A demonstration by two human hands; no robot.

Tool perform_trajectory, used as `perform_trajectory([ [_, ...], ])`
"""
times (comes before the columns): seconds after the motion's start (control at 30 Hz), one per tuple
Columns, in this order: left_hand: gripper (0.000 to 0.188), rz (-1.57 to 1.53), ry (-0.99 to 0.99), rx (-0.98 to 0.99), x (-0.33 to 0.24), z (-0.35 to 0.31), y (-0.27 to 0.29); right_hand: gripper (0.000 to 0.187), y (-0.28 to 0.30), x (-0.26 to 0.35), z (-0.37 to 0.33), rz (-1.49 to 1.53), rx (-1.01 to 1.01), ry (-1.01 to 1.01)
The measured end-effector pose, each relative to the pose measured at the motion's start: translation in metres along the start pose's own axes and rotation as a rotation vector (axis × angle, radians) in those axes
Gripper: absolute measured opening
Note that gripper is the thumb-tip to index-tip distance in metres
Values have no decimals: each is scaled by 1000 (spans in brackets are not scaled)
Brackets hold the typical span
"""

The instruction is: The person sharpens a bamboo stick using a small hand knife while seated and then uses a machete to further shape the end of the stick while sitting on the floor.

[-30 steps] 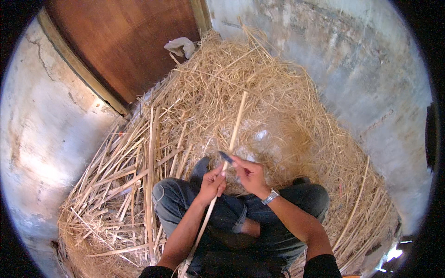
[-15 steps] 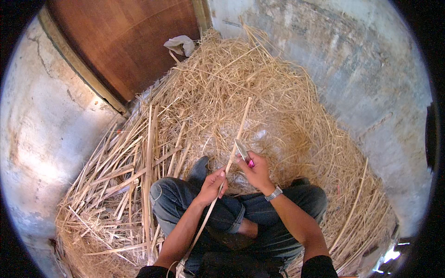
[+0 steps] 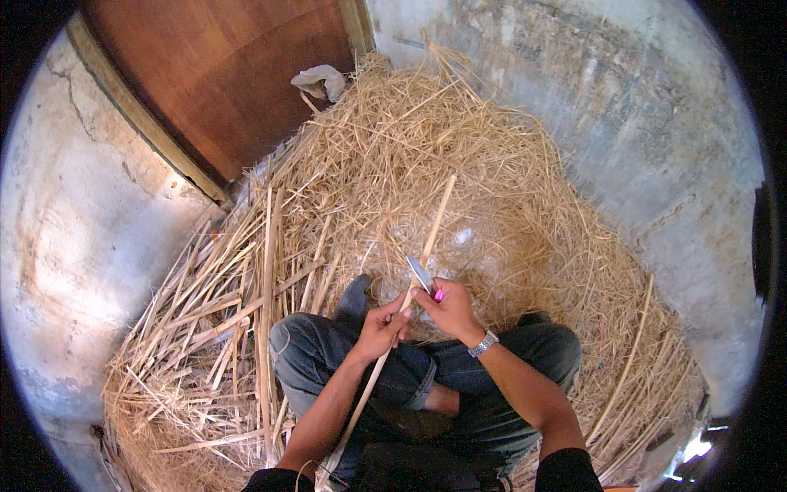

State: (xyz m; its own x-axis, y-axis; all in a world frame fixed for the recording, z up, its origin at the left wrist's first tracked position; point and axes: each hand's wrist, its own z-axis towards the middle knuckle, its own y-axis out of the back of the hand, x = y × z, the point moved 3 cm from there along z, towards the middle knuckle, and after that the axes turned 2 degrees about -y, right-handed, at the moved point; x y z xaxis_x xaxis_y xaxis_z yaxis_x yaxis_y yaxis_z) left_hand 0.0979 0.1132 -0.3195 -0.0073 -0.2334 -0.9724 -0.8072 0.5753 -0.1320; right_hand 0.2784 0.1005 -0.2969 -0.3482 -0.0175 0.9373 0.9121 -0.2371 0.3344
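A long pale strip, bamboo by its look point(image 3: 441, 211), slants from below my left forearm up past both hands. My left hand point(image 3: 382, 330) is closed round it above my crossed legs. In my right hand point(image 3: 447, 307), just beyond and to the right, is a knife with a short pale blade point(image 3: 420, 271) and a pink handle, mostly covered by my fingers. The blade lies across the strip, its tip pointing up and left. My right thumb is close against the strip; whether it presses on it I cannot tell.
Heaps of thin shavings point(image 3: 443, 123) spread ahead and to the right. Several split strips point(image 3: 269, 303) lie piled on my left. A brown door point(image 3: 238, 74) and worn walls point(image 3: 639, 107) enclose the corner. A whitish plastic bag point(image 3: 320, 80) rests by the door.
My right hand and the knife have come slightly nearer, toward my left hand. The blade now tilts more to the left. The strip's far end has shifted a little right.
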Motion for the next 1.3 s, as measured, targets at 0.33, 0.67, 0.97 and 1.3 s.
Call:
perform_trajectory([
  [0.33, 51, -37, -14, 12, -1, -1, 0, 32, 1, 8, 0, 37, 64, -51],
  [0.67, 48, 27, -54, 52, -4, 1, -4, 20, -9, -26, 5, 267, 135, -39],
  [0.97, 41, 24, -75, 6, 7, 4, 2, 22, 10, -44, 16, 1096, 212, -504],
  [1.3, 47, -88, -46, -82, 1, 1, 5, 19, 32, -6, 13, 160, -29, -73],
])
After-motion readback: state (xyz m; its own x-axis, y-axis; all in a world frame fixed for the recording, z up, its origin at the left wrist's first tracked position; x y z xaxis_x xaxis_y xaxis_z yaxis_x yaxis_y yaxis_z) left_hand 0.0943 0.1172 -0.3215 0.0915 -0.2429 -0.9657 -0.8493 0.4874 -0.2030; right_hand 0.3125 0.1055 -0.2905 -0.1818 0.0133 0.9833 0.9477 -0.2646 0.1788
